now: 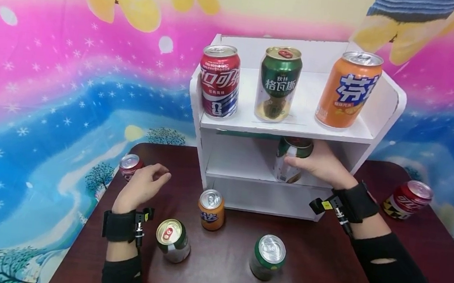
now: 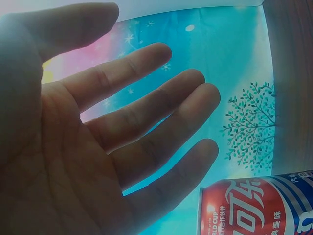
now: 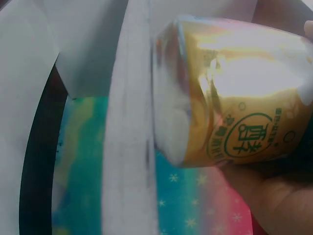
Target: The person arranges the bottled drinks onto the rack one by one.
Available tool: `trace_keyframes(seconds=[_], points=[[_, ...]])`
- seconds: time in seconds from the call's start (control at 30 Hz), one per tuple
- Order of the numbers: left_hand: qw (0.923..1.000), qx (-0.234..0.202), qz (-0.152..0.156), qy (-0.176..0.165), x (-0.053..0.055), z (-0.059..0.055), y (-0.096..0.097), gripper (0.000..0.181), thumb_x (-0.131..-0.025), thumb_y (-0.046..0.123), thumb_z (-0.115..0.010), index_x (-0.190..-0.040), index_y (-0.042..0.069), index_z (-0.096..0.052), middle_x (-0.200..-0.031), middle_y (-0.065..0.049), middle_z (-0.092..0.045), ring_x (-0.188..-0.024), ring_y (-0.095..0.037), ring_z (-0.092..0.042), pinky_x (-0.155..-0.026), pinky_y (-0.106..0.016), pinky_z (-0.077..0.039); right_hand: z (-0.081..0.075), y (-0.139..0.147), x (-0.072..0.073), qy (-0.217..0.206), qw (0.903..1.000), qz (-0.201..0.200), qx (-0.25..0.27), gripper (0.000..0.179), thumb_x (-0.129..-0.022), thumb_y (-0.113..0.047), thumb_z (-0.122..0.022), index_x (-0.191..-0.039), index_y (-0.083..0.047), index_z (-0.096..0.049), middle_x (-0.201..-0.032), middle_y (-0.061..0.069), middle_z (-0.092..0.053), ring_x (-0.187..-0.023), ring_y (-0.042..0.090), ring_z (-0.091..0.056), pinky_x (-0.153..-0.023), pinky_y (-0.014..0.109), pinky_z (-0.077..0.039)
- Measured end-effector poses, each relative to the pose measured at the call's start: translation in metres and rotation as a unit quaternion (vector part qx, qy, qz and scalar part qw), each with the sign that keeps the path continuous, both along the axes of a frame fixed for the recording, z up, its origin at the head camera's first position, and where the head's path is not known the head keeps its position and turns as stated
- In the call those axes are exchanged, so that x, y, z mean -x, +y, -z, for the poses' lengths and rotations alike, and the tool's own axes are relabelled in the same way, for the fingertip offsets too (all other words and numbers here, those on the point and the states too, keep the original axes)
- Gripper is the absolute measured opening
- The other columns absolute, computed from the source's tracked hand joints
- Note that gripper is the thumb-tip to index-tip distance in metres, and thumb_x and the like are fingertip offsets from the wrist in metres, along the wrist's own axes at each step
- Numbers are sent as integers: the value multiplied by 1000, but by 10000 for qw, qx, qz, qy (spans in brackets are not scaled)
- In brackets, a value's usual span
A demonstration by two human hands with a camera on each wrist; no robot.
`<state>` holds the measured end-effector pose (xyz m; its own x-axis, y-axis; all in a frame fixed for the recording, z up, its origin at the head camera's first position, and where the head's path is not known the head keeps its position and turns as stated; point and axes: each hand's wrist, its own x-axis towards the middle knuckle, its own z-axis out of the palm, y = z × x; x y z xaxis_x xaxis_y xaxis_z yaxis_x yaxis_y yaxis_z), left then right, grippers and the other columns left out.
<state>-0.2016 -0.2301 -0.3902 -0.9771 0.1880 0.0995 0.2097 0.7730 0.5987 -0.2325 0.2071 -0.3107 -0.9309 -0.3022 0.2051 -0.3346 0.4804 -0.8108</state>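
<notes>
My right hand (image 1: 329,165) grips a green-topped drink can (image 1: 284,172) at the front edge of the middle shelf of a white shelf unit (image 1: 233,163). In the right wrist view this can (image 3: 254,93) shows a gold label, and its base is close against the shelf edge; whether it bears on the board I cannot tell. My left hand (image 1: 142,188) hovers over the left of the table, holding nothing. Its fingers (image 2: 146,110) are spread and relaxed in the left wrist view. Nearest to it stands a red cola can (image 1: 128,163), partly behind the hand.
On the top shelf stand a red cola can (image 1: 219,83), a green can (image 1: 278,84) and an orange can (image 1: 348,92). A small orange can (image 1: 211,216), two green cans (image 1: 177,247) (image 1: 266,261) and a red can (image 1: 401,203) stand on the dark table (image 1: 213,274).
</notes>
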Motion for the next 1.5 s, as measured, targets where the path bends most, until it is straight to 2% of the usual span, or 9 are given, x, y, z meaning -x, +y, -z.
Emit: trace_keyframes(seconds=[0.2, 0.5, 0.73, 0.97, 1.13, 1.3, 1.5], points=[[9999, 72, -10, 76, 0, -2, -1, 33, -97, 34, -52, -115, 8, -62, -111, -12, -63, -98, -27, -59, -82, -46, -46, -1, 0, 2, -233, 9995, -163, 145, 87, -75, -17, -82, -144, -15, -29, -127, 9, -48, -109, 23, -51, -95, 40, -38], [9999, 100, 9, 115, -1, -1, -2, 34, -98, 35, -52, -116, 7, -62, -111, -12, -63, -97, -27, -60, -81, -46, -46, 2, -5, 2, -417, 9985, -168, 304, 91, -74, -16, -83, -145, -16, -26, -131, 9, -44, -114, 25, -47, -98, 44, -35], [9999, 72, 70, 103, -2, 1, -1, 34, -98, 33, -52, -116, 7, -62, -110, -12, -63, -97, -27, -60, -81, -46, -47, 5, -9, 4, -322, 9993, -132, 106, 82, -76, -22, -81, -141, -13, -32, -122, 11, -52, -106, 26, -54, -91, 43, -42], [9999, 80, 84, 113, -1, -1, 0, 34, -98, 34, -51, -116, 7, -61, -111, -12, -63, -97, -28, -60, -81, -47, -47, 4, -15, 7, -472, 9987, -164, 30, 85, -75, -26, -82, -142, -15, -31, -123, 10, -52, -107, 26, -55, -92, 44, -42], [9999, 66, 104, 62, -1, -2, 1, 35, -98, 34, -51, -117, 7, -61, -111, -12, -63, -97, -27, -60, -81, -46, -47, 2, -23, 8, -549, 9978, -344, 117, 83, -75, -26, -81, -141, -15, -33, -122, 9, -52, -107, 25, -55, -92, 43, -41], [9999, 77, 109, 32, -1, 0, 2, 34, -98, 33, -51, -117, 6, -62, -110, -11, -64, -96, -26, -60, -80, -46, -47, 3, -29, 12, -646, 9958, -622, 210, 87, -77, -24, -80, -145, -15, -27, -128, 10, -47, -111, 27, -51, -96, 43, -38], [9998, 93, 168, 22, -2, 1, 3, 35, -98, 34, -51, -117, 6, -61, -111, -11, -63, -97, -26, -60, -81, -46, -47, 1, -38, 13, -761, 9944, -692, 226, 93, -76, -25, -81, -147, -18, -22, -130, 9, -44, -114, 26, -49, -97, 44, -38]])
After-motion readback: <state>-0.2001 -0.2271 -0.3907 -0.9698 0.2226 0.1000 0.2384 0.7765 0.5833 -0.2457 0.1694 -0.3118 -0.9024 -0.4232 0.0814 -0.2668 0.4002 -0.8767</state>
